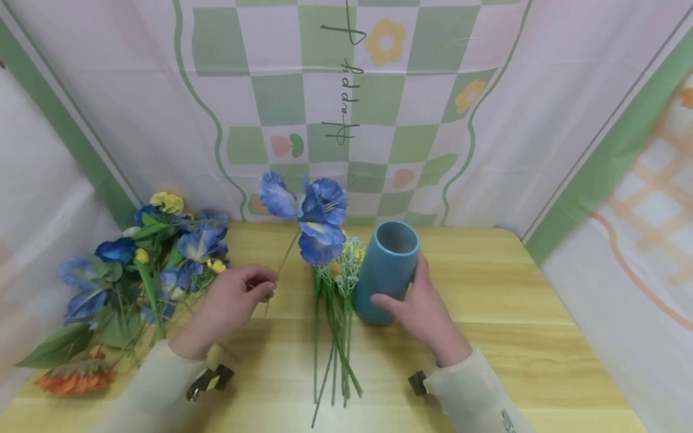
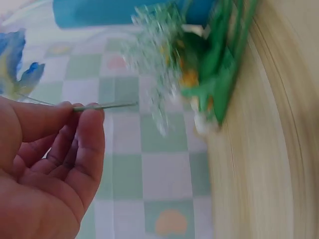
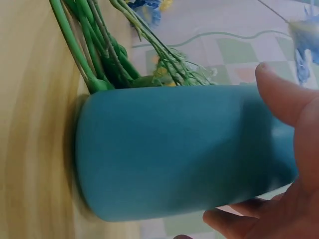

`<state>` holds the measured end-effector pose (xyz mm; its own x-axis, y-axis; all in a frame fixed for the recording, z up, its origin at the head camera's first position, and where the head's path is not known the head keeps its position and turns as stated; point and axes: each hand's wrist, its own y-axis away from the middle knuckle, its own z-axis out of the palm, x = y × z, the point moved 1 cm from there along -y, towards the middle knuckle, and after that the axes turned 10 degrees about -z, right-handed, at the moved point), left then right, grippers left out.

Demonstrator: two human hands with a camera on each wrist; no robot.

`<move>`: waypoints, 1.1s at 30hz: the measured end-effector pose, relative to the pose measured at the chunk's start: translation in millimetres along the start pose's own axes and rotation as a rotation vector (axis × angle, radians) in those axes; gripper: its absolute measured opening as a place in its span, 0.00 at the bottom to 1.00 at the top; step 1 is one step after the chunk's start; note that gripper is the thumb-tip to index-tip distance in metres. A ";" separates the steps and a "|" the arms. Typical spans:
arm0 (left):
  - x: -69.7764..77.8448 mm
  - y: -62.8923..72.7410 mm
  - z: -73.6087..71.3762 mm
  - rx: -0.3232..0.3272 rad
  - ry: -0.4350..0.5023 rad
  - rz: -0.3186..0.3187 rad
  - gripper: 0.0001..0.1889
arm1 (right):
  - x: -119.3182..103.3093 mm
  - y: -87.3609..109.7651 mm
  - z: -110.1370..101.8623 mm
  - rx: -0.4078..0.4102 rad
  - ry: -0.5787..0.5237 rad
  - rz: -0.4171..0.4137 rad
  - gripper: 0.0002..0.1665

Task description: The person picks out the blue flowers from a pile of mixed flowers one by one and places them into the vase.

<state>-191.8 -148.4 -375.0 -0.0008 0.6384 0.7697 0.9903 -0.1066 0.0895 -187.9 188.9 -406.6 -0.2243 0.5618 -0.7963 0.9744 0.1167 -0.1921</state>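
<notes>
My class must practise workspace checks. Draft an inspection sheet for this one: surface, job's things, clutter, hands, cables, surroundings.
Surface: table, wood-grained.
Job's things: vase, blue, mouth up, no stems showing in its opening; blue flower, raised above the table on a thin stem.
Clutter: bunch with green stems, lying beside the vase; mixed flower pile at the person's left.
Hands: left hand pinches the blue flower's stem; right hand holds the vase.
Cables: nothing seen.
Surroundings: cloth behind, green-and-white checks, lettered "Happy".

This looks like a home, with checked, flower-printed cloth (image 1: 377, 99) hanging behind a wood-grain table (image 1: 503, 313).
</notes>
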 end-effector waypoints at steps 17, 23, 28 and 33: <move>41.3 10.9 42.7 -0.212 0.418 0.087 0.05 | -50.9 33.0 -21.3 0.588 0.324 -0.771 0.31; 61.1 15.0 58.2 -0.298 0.476 0.231 0.06 | -76.4 39.2 -13.5 0.379 0.177 -0.876 0.10; 74.6 18.2 70.8 -0.390 0.471 0.274 0.05 | -82.0 38.8 -16.5 0.197 0.047 -0.543 0.07; 82.4 17.2 81.0 -0.445 0.414 0.319 0.06 | -79.4 37.0 -23.9 0.131 -0.067 -0.418 0.06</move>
<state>-163.5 -35.9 -361.3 0.1411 0.1894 0.9717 0.7997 -0.6005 0.0010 -133.6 168.2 -336.8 -0.6031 0.4339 -0.6693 0.7907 0.2151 -0.5731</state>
